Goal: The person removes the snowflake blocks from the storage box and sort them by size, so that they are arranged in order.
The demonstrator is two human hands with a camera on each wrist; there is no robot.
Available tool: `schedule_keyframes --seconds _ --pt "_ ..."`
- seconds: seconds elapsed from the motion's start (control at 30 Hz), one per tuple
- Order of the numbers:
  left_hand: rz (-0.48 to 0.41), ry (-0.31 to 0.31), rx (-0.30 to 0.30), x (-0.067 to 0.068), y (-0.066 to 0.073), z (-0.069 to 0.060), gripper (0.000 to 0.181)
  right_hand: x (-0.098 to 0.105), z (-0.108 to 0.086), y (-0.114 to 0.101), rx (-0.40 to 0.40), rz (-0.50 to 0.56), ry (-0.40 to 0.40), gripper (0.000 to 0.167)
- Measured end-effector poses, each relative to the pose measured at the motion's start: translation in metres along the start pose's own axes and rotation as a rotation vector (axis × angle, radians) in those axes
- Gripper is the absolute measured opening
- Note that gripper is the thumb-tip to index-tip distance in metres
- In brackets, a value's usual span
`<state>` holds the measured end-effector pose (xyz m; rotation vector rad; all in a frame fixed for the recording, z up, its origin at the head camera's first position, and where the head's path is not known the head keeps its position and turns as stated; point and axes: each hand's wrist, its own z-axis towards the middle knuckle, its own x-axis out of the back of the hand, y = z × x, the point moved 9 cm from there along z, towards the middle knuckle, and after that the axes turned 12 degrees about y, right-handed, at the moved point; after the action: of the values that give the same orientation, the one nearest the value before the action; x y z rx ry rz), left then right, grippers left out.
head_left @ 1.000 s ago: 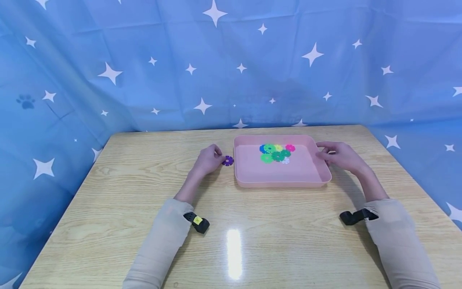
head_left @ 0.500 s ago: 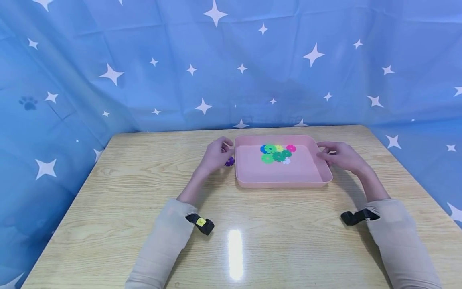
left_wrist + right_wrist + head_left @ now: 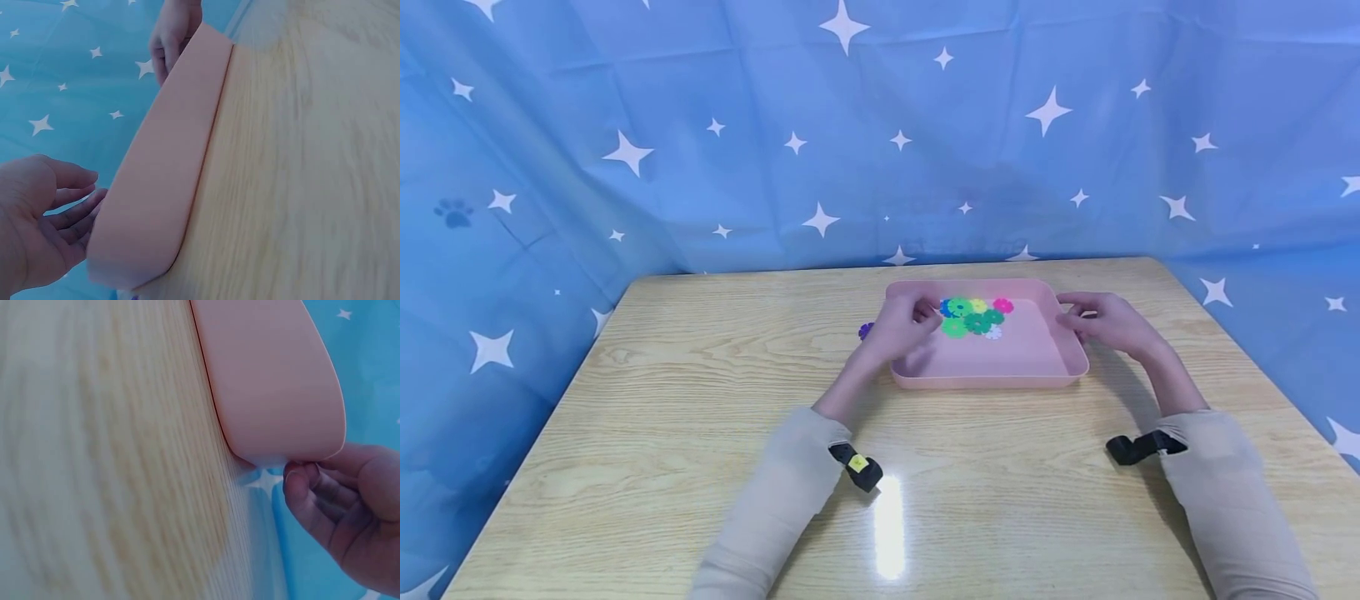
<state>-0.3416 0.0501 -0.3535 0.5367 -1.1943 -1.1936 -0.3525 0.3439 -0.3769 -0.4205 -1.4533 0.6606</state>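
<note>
1. A pink tray (image 3: 1022,354) sits near the far edge of the wooden table (image 3: 662,433), right of that edge's middle, its long sides running roughly along it.
2. Over the tray's left edge reaches the person's left hand (image 3: 904,325), thumb and fingers bent loosely and apart, with nothing to be seen between them. The fingertips are close by the left end of the cluster of pieces; I can't tell whether they touch it.
3. The right hand (image 3: 1111,323) is clamped on the tray's right wall, thumb over the rim and other fingers outside.
4. Towards the tray's far edge, the notched flower-shaped pieces lie bunched: a blue piece (image 3: 946,308) partly under a light green one (image 3: 959,307), then a yellow piece (image 3: 978,306) and a pink piece (image 3: 1003,306). Nearer the front edge come another light green one (image 3: 954,327), two dark green pieces (image 3: 977,324) and a white piece (image 3: 993,332).
5. Just outside the tray's left edge, a purple piece (image 3: 866,331) lies on the table, partly hidden by the left hand.
6. Beyond the table's far edge hangs a blue star-printed cloth (image 3: 737,183).
</note>
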Motion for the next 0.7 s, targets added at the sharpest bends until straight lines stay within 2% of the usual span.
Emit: schedule_keyframes --seconds 0.13,0.37,0.53,0.7 --pt "0.008 -0.041 0.000 -0.017 -0.001 0.003 0.021 0.000 0.000 0.000 0.004 0.005 0.000 0.055" --pt "0.076 -0.068 0.114 -0.037 -0.015 0.007 0.023 0.000 -0.002 -0.003 0.009 0.004 0.008 0.054" --pt "0.111 -0.071 0.175 -0.045 -0.024 0.006 0.023 0.001 -0.002 -0.005 0.011 -0.006 0.013 0.053" --pt "0.129 -0.059 0.196 -0.046 -0.026 0.005 0.029 0.001 -0.001 -0.002 0.002 -0.008 0.014 0.054"
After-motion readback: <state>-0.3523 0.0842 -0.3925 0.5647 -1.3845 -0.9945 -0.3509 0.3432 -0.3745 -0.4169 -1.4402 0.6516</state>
